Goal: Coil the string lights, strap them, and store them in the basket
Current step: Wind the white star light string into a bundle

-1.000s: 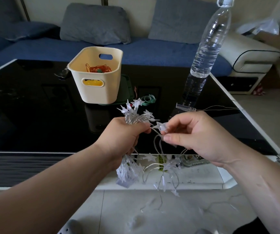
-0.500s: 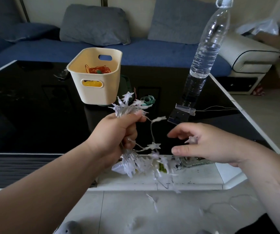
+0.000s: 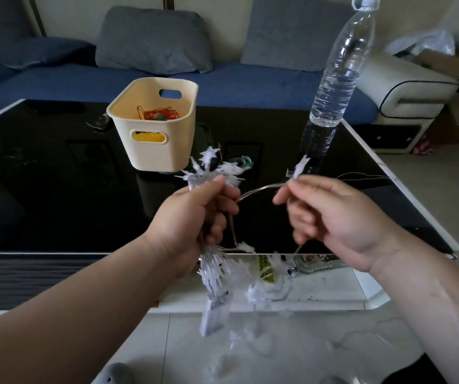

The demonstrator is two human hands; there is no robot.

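Note:
My left hand (image 3: 195, 217) grips a coiled bundle of white star string lights (image 3: 211, 173), with stars sticking out above the fist and more hanging blurred below it. My right hand (image 3: 330, 217) pinches the wire near one star (image 3: 300, 167), and a short arc of wire spans between the two hands. Loose wire and stars dangle down toward the floor. The cream basket (image 3: 164, 153) stands on the black table behind my left hand, holding an orange wire tangle (image 3: 160, 114) and something yellow. A green strap (image 3: 245, 161) lies on the table just right of the basket.
A tall clear water bottle (image 3: 339, 79) stands on the black glass table (image 3: 42, 176) at the right, with a small clear clip and thin wire beside it. A blue sofa with grey cushions lies behind. The lower white shelf holds small items.
My right hand rose and took hold of the wire near a star, drawing it up level with my left hand. The hanging lights swung and blurred.

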